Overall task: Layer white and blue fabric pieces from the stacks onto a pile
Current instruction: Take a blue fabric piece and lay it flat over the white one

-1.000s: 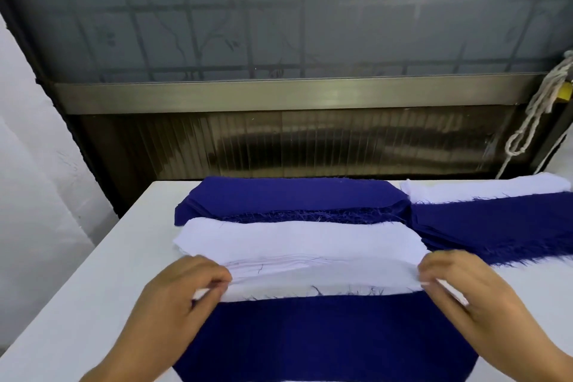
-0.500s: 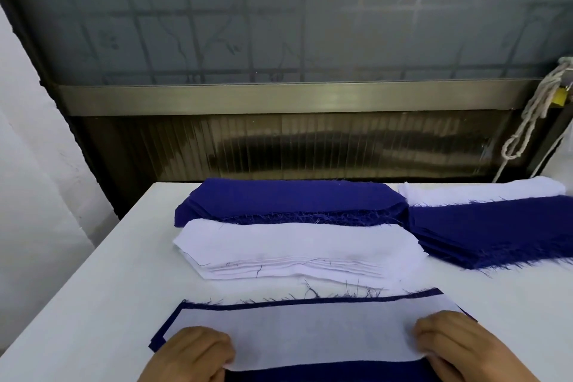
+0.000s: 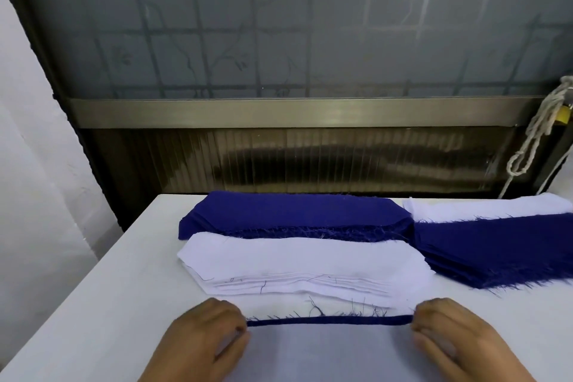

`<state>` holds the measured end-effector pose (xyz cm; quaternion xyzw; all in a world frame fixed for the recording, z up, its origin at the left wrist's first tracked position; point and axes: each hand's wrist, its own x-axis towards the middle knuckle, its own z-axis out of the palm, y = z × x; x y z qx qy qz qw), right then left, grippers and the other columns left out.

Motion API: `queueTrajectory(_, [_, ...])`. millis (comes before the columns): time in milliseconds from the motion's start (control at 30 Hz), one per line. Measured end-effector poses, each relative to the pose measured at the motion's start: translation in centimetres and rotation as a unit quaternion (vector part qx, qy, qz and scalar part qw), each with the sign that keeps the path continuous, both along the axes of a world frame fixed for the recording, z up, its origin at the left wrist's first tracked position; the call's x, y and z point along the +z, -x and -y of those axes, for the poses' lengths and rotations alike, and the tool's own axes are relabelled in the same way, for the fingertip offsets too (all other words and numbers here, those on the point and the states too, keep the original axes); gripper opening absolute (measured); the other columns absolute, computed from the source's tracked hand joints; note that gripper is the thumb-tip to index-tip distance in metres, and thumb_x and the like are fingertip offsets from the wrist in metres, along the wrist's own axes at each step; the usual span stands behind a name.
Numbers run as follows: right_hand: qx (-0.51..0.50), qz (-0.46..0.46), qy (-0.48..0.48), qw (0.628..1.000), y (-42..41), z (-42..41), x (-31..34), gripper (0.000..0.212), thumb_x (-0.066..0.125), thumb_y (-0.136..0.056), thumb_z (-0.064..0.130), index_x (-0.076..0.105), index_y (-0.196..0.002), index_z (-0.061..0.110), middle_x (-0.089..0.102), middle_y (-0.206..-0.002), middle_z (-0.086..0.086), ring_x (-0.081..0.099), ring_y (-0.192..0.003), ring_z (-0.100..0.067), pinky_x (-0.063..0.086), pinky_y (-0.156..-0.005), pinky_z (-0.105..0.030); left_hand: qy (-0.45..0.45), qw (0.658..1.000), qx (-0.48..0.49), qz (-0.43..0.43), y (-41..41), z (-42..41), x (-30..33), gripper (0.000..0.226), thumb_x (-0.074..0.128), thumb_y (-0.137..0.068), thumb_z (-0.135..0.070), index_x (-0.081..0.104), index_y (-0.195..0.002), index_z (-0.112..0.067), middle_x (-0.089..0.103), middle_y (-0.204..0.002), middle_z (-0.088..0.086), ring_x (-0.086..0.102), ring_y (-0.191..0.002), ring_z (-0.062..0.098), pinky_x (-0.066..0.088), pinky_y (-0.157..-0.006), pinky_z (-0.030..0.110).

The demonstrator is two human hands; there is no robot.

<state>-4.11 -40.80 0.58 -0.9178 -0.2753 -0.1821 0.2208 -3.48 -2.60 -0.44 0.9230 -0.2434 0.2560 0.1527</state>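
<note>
Behind: a frosted window point(image 3: 310, 25) with a grid shadow, a metal rail point(image 3: 279, 112) beneath it, dark ribbed panelling lower still. White table point(image 3: 93, 304) in front, carrying everything. At the far centre, a blue stack point(image 3: 294, 214); just in front and touching it, a white stack point(image 3: 297, 263) with loose threads along its near edge. To the right, a second blue stack point(image 3: 502, 251), frayed, overlapping a white piece point(image 3: 490, 208) behind it. Nearest, between the hands, the pile point(image 3: 328, 350): white piece on top, a thin blue edge point(image 3: 328, 320) showing along its far side. Left hand point(image 3: 201, 344) on the pile's left end, fingers curled round the edge, pinching the white top piece. Right hand point(image 3: 459, 341) mirrored at the right end, likewise pinching the edge. At far right, a knotted rope point(image 3: 533, 139) hanging by a yellow padlock point(image 3: 346, 122).
</note>
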Motion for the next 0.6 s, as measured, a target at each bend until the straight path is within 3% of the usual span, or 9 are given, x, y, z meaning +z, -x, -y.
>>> queueTrajectory(67, [-0.038,0.010,-0.034,0.999,-2.3,-1.2,0.3,0.015,0.075,-0.078,0.017,0.069,-0.089,0.025,0.057,-0.097,0.025,0.055,-0.088,0.005,0.042,-0.072,-0.005,0.040,0.999,-0.003,-0.006,-2.4,0.9,-0.3,0.042,0.036,-0.098,-0.047,0.071,-0.088,-0.026,0.065,-0.093,-0.019,0.056,-0.085,-0.002,0.046,-0.072,0.013])
queueTrajectory(133, [-0.077,0.001,-0.027,0.997,-4.6,-2.4,0.3,0.025,0.074,-0.084,0.020,0.066,-0.106,0.028,0.053,-0.108,0.026,0.050,-0.101,0.004,0.033,-0.087,-0.001,0.011,0.999,0.030,0.032,-4.6,2.3,0.3,0.024,0.058,-0.093,-0.035,0.073,-0.104,-0.020,0.069,-0.106,-0.010,0.060,-0.098,0.004,0.049,-0.085,0.018])
queueTrajectory(200, [-0.082,-0.019,-0.019,0.996,-6.4,-3.5,0.4,0.034,0.064,-0.091,0.031,0.056,-0.123,0.033,0.044,-0.119,0.028,0.041,-0.114,0.006,0.021,-0.096,0.001,-0.028,0.996,0.084,-0.006,-6.3,3.0,0.9,0.041,0.074,-0.083,-0.030,0.067,-0.122,-0.021,0.064,-0.125,-0.008,0.060,-0.113,0.010,0.045,-0.097,0.024])
queueTrajectory(267, [-0.076,-0.048,-0.011,0.996,-7.7,-4.2,0.0,0.040,0.057,-0.093,0.037,0.049,-0.132,0.035,0.042,-0.127,0.027,0.036,-0.121,0.005,0.015,-0.099,-0.001,-0.045,0.994,0.087,-0.057,-7.2,3.2,0.0,0.048,0.067,-0.088,-0.036,0.058,-0.134,-0.024,0.053,-0.138,-0.012,0.051,-0.126,0.011,0.035,-0.106,0.025])
queueTrajectory(333, [-0.074,-0.063,0.007,0.995,-8.3,-4.6,-0.3,0.039,0.054,-0.094,0.039,0.051,-0.133,0.034,0.046,-0.130,0.024,0.038,-0.124,0.003,0.016,-0.101,-0.003,-0.030,0.993,0.082,-0.081,-7.3,2.6,-0.7,0.044,0.075,-0.081,-0.034,0.067,-0.123,-0.024,0.063,-0.128,-0.010,0.061,-0.115,0.011,0.045,-0.099,0.027])
queueTrajectory(400, [-0.067,-0.051,0.029,0.996,-8.3,-4.6,-0.2,0.030,0.061,-0.092,0.034,0.063,-0.121,0.030,0.057,-0.122,0.021,0.050,-0.116,0.000,0.027,-0.099,-0.007,-0.037,0.996,0.061,-0.057,-7.5,1.9,-1.1,0.038,0.082,-0.072,-0.032,0.075,-0.108,-0.024,0.070,-0.114,-0.010,0.067,-0.100,0.010,0.053,-0.087,0.028])
queueTrajectory(500, [-0.055,0.013,0.044,0.997,-7.9,-4.7,-0.1,0.018,0.081,-0.076,0.016,0.074,-0.091,0.022,0.069,-0.095,0.016,0.065,-0.086,-0.007,0.051,-0.077,-0.018,-0.036,0.999,0.032,0.010,-7.5,1.4,-1.5,0.029,0.054,-0.088,-0.035,0.077,-0.101,-0.023,0.071,-0.109,-0.011,0.068,-0.096,0.006,0.054,-0.084,0.025])
queueTrajectory(600, [-0.043,0.067,0.051,0.996,-7.9,-4.8,-0.2,0.020,0.086,-0.068,0.010,0.073,-0.080,0.019,0.070,-0.086,0.012,0.066,-0.076,-0.010,0.053,-0.067,-0.021,-0.026,0.997,0.010,0.069,-7.7,1.5,-1.7,0.062,0.020,-0.103,-0.039,0.078,-0.095,-0.020,0.073,-0.104,-0.008,0.069,-0.091,0.009,0.056,-0.080,0.024])
